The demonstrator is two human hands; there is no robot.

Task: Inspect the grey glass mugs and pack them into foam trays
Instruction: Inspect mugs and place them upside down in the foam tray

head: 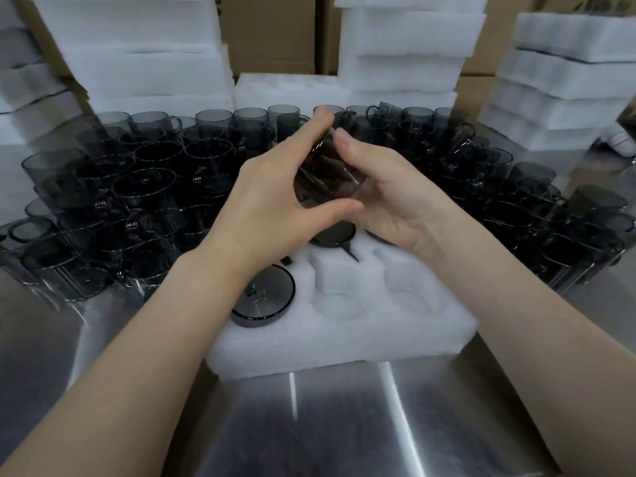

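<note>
While the foam tray (pixel 344 342) waits below with pockets free, the left hand (pixel 275 197) and right hand (pixel 392 204) both clasp a grey mug (pixel 327 175) above it, best turned slowly, kept clear of the massed mugs (pixel 155 173) behind.

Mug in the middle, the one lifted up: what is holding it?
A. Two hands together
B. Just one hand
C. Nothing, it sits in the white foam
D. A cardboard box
A: the left hand and the right hand both curl their fingers round the mug, holding it up over the foam tray.
</note>
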